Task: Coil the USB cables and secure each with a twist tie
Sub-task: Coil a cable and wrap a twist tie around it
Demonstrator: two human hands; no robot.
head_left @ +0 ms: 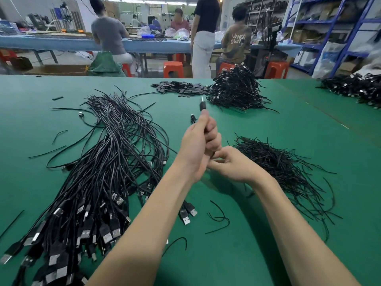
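Both hands raised | left hand [199, 141] grips coiled cable [202, 105] | right hand [231, 164] pinches beneath

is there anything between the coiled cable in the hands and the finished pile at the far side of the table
Nothing visible blocks it. The left hand grips the coiled cable, the right hand pinches at its lower end, and the green table between them and the finished pile is bare.

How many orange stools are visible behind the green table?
3: one stool left of the standing person, one under the seated person, one farther right; others may be hidden.
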